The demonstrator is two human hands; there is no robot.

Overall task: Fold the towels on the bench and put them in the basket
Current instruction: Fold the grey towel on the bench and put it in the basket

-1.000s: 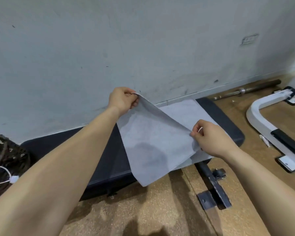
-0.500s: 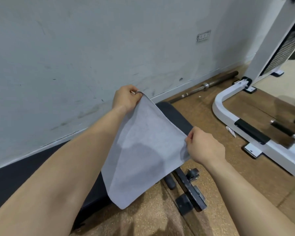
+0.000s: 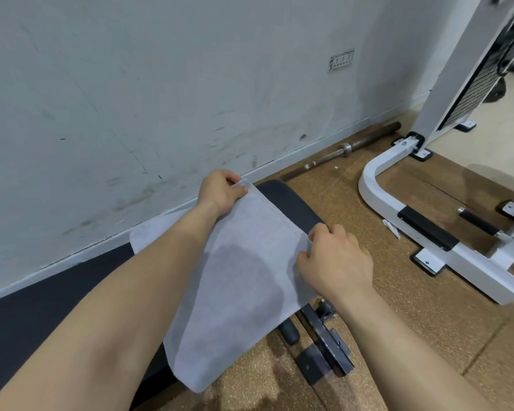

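Filling the upper half of the view, a scuffed grey wall (image 3: 161, 99) meets a cork-brown floor (image 3: 428, 336). Along its base runs a black padded bench (image 3: 294, 203), with its metal foot (image 3: 324, 360) showing under the right end. To the right stands a white machine frame (image 3: 377, 200).

A grey towel (image 3: 244, 277) is spread over the right end of the bench. Its upper hem is stretched between the two hands, and its lower part hangs off the near side above the floor. The left hand (image 3: 220, 192) pinches the far corner, thumb and curled fingers closed on the hem. The right hand (image 3: 336, 262) grips the nearer corner, fingers curled round the edge.

A pale strip of cloth (image 3: 152, 232) lies on the bench beyond the left forearm; whether it belongs to the same towel cannot be told. A barbell (image 3: 353, 145) lies along the foot of the wall. A small wall plate (image 3: 341, 60) bears marks too blurred to read.
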